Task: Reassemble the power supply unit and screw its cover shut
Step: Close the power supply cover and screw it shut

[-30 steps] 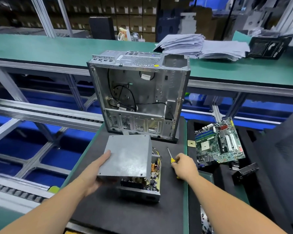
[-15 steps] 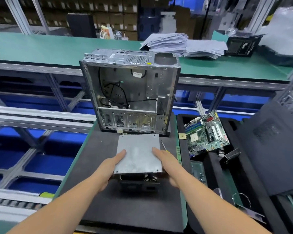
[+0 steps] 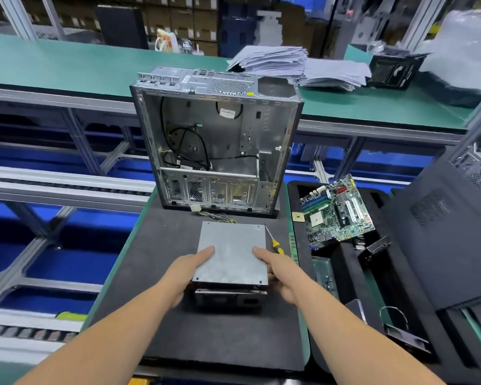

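A person's two bare forearms reach fwd over a dark foam work mat (image 3: 161, 323). Beyond the hands, at the mat's far edge, stands an open, gutted PC case (image 3: 215, 140), upright, black cables loose inside. Further back, a green bench (image 3: 67, 65) w/ a stack of papers (image 3: 297, 65).

Btwn the hands sits the power supply unit (image 3: 231, 297), its grey metal cover (image 3: 232, 252) laid on top; a thin gap shows along the near edge, so the cover isn't fully seated. Left hand (image 3: 185, 273) grips the cover's left edge, thumb flat on top. Right hand (image 3: 282, 273) grips the right edge the same way. The rest of the fingers are hidden.

Right of the right hand, well apart: a green motherboard (image 3: 336, 209) in a black foam tray. Just beyond the right hand, beside the cover's right edge, lies a small yellow-handled screwdriver (image 3: 274, 241).
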